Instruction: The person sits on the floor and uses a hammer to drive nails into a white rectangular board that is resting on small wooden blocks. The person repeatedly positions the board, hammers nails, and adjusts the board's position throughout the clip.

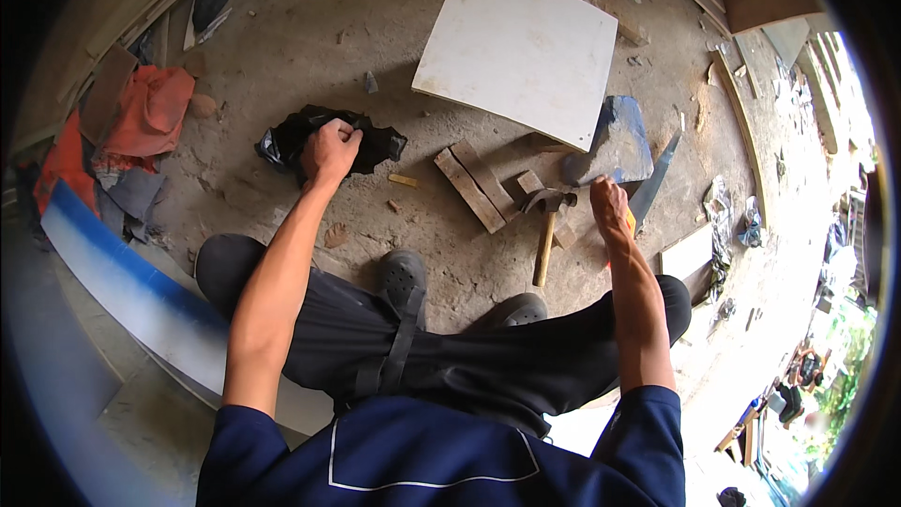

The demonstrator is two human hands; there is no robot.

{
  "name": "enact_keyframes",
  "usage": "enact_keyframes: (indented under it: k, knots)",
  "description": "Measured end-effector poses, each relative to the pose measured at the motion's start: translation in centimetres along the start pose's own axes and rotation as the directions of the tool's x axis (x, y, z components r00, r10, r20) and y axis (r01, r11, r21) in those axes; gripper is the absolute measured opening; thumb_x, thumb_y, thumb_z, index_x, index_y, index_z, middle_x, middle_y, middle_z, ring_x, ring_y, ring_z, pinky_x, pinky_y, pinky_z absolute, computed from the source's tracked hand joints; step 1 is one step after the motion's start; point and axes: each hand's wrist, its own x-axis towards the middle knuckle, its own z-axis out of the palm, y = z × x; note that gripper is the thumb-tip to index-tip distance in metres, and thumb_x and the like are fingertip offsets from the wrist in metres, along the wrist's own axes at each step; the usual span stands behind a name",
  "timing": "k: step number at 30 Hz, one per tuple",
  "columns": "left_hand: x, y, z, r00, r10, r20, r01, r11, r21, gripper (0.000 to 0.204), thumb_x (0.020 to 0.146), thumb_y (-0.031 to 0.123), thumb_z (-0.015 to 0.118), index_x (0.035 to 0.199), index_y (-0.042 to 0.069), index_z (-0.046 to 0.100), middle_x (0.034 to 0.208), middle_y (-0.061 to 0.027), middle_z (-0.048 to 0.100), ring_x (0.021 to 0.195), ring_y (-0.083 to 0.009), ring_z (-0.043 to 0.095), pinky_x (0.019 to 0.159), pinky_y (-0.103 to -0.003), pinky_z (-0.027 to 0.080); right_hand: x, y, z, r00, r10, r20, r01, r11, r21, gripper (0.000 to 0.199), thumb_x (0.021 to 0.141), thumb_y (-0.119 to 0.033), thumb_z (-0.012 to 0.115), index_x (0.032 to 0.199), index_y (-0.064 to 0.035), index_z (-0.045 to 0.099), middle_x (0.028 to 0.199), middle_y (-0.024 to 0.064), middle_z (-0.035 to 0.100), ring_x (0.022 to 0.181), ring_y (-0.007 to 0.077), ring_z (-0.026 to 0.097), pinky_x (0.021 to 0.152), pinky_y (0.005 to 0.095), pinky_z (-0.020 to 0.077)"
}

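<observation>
My left hand [330,148] is closed over a crumpled black plastic bag [380,145] on the concrete floor. Whatever its curled fingers hold, if anything, is hidden. My right hand [610,199] is closed too, beside the near edge of a worn blue-grey piece [624,136]; its fingers hide what may be in them. Just right of that wrist lies a handsaw [654,178], its yellow handle partly behind the forearm. Between my hands are a claw hammer [545,235] with a wooden handle, and short wooden blocks [471,185].
A large white board [521,42] lies raised off the floor ahead. Orange and grey cloth [141,117] is heaped at the left, near a blue-and-white curved panel [122,268]. Long wooden strips [741,136] and scraps lie at the right. My shoes [404,277] are below the hammer.
</observation>
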Motion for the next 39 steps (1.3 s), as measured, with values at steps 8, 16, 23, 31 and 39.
enact_keyframes:
  k: [8,16,23,31,39]
  knots:
    - [-0.5,0.0,-2.6,0.920,0.045,-0.388,-0.013,0.996,0.085,0.021,0.082,0.031,0.069,0.098,0.017,0.069,0.098,-0.0017,0.069,0.101,-0.0267,0.061,0.084,-0.049,0.045,0.5,-2.9,-4.6,0.984,-0.125,0.127,0.115,0.990,0.081,0.015,0.082,-0.011,0.057,0.082,-0.0031,0.069,0.079,0.0186,0.069,0.074,0.0320,0.071,0.063,0.0413,0.0570]
    - [0.4,-4.3,-3.5,0.938,-0.294,-0.185,0.209,0.903,-0.374,0.026,0.087,0.024,0.061,0.103,0.004,0.068,0.102,-0.0128,0.071,0.098,-0.0286,0.067,0.082,-0.037,0.051,2.4,-24.9,-16.0,0.795,-0.599,-0.094,0.471,0.513,0.718,0.023,0.087,-0.019,0.054,0.100,-0.0073,0.068,0.091,0.0176,0.069,0.085,0.0370,0.067,0.077,0.0464,0.0548]
    - [0.1,-9.1,-3.6,0.818,-0.418,0.396,0.572,0.514,-0.639,0.033,0.088,0.005,0.043,0.113,0.008,0.064,0.105,-0.0074,0.065,0.091,-0.0204,0.065,0.074,-0.041,0.058,4.4,-37.0,-19.7,0.854,-0.390,-0.345,0.505,0.459,0.731,0.023,0.087,-0.014,0.055,0.106,-0.0043,0.065,0.106,0.0167,0.065,0.098,0.0361,0.062,0.082,0.0422,0.0525]
    - [1.5,-12.9,0.9,0.615,-0.643,0.456,0.547,-0.068,-0.835,0.027,0.092,0.017,0.045,0.112,0.004,0.057,0.087,-0.0073,0.068,0.087,-0.0157,0.066,0.074,-0.034,0.056,6.4,-40.5,-18.9,0.647,-0.670,-0.363,0.733,0.416,0.538,0.034,0.094,-0.026,0.046,0.117,-0.0089,0.063,0.104,0.0139,0.067,0.114,0.0314,0.054,0.109,0.0598,0.0235]
    - [2.1,-7.5,-3.3,0.620,-0.673,0.403,0.568,0.030,-0.822,0.042,0.094,0.027,0.033,0.084,0.005,0.066,0.076,-0.0064,0.069,0.055,-0.0116,0.046,0.060,-0.028,0.040,7.7,-40.4,-21.2,0.618,-0.782,-0.083,0.757,0.563,0.333,0.039,0.093,-0.035,0.045,0.091,-0.0092,0.074,0.097,0.0069,0.069,0.118,0.0265,0.045,0.112,0.0644,0.0108]
